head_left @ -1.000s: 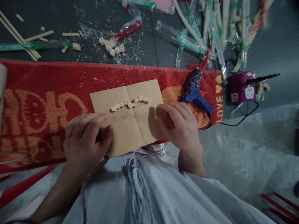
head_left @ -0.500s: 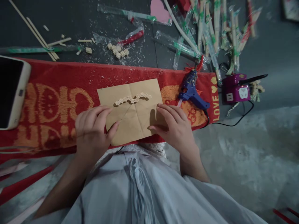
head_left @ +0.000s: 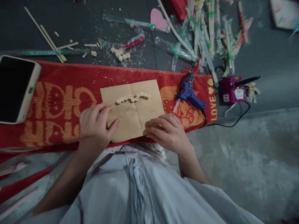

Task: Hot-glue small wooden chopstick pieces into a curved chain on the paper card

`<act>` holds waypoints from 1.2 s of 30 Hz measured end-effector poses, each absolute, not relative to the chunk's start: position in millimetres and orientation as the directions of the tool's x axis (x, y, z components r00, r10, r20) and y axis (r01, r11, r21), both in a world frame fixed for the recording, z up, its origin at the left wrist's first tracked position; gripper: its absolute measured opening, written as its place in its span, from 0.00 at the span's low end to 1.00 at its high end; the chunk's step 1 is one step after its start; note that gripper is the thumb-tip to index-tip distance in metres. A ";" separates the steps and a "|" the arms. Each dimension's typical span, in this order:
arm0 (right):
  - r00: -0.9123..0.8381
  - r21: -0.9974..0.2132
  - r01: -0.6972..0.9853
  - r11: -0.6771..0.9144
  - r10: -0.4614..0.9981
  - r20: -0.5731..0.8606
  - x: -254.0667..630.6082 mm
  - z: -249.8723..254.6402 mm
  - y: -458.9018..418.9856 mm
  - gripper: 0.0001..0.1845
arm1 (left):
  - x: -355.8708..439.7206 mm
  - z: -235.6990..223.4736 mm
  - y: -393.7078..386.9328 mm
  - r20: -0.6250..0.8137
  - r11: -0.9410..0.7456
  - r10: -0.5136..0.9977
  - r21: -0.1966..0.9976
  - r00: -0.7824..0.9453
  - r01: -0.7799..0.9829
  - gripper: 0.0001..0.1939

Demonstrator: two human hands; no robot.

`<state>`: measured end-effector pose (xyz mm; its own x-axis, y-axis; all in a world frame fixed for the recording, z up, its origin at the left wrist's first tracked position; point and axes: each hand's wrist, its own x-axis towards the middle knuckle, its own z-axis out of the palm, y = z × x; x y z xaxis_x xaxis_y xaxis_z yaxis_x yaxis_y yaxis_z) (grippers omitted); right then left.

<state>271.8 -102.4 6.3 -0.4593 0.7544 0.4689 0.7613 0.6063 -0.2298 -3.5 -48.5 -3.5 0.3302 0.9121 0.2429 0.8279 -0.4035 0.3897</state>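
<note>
- My left hand (head_left: 96, 123) lay palm down at the left edge of the brown paper (head_left: 125, 124), fingers bent together and the thumb spread well apart from them, its tip over the sheet.
- My right hand (head_left: 170, 132) reached in at the lower right corner, wrist angled inward, fingers curled above the paper and thumb tucked below them; I could not tell whether they pinched the edge.
- The creased sheet sat between my hands over the red towel (head_left: 112, 73), with a wavy beige strip (head_left: 133, 98) across its upper half, touched by neither hand.
- At the towel's right end, yellow lettering (head_left: 213, 109) read "LOVE", running upward towards yellow hearts (head_left: 210, 83).
- Larger orange lettering (head_left: 54, 101) covered the left part; I could not read it surely.
- Beyond the blue glue gun (head_left: 190, 93), a purple box (head_left: 230, 82) on the dark surface (head_left: 80, 18) bore a white apple-shaped emblem (head_left: 239, 93) and a pale label (head_left: 225, 98), too small to read.
</note>
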 end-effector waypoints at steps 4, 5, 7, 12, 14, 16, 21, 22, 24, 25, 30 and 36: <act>-0.456 -0.225 0.763 0.606 0.752 0.476 269.1 3.6 -99.6 0.05 | -4.1 -5.7 -44.1 0.223 -0.388 0.920 0.411 0.322 0.825 0.17; -0.449 -0.227 0.768 0.599 0.756 0.477 268.7 2.8 -99.2 0.06 | -4.5 -6.3 -42.7 0.223 -0.387 0.921 0.416 0.320 0.823 0.17; -0.432 -0.239 0.771 0.590 0.761 0.484 267.8 1.4 -98.3 0.06 | -5.5 -7.4 -39.7 0.223 -0.379 0.924 0.427 0.311 0.821 0.18; -0.405 -0.276 0.771 0.574 0.777 0.483 263.6 0.2 -93.6 0.07 | -8.2 -6.6 -32.3 0.239 -0.357 0.931 0.427 0.277 0.831 0.16; -0.403 -0.267 0.770 0.579 0.767 0.500 260.9 0.3 -90.5 0.06 | -9.6 -5.0 -29.6 0.252 -0.359 0.928 0.409 0.274 0.839 0.16; -0.404 -0.258 0.770 0.584 0.759 0.511 258.0 0.2 -87.0 0.06 | -11.1 -3.2 -27.0 0.255 -0.358 0.928 0.395 0.273 0.846 0.15; -0.399 -0.278 0.767 0.579 0.769 0.500 253.9 -2.5 -78.8 0.05 | -14.4 3.8 -21.4 0.284 -0.371 0.919 0.378 0.275 0.848 0.14; -0.402 -0.287 0.762 0.581 0.772 0.493 254.1 -3.2 -77.6 0.05 | -14.5 6.1 -19.9 0.300 -0.383 0.912 0.372 0.282 0.845 0.14; -0.412 -0.313 0.749 0.584 0.780 0.470 255.4 -3.4 -75.8 0.04 | -13.8 11.7 -15.0 0.314 -0.411 0.899 0.365 0.305 0.835 0.14; -0.416 -0.331 0.739 0.587 0.784 0.460 256.3 -2.8 -75.1 0.04 | -13.0 15.1 -11.1 0.310 -0.423 0.895 0.364 0.321 0.829 0.15; -0.410 -0.367 0.703 0.609 0.769 0.491 260.0 8.1 -69.3 0.07 | -8.0 33.2 26.4 0.238 -0.483 0.872 0.281 0.428 0.829 0.18; -0.418 -0.221 0.785 0.579 0.758 0.501 254.4 25.1 -48.4 0.15 | -17.2 44.6 90.2 0.090 -0.476 0.878 0.058 0.470 0.878 0.15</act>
<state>254.4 -48.4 25.1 -0.4178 0.7579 0.5010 0.7850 0.5787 -0.2209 -17.2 90.2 44.6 0.4701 0.8780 0.0903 0.8776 -0.4759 0.0578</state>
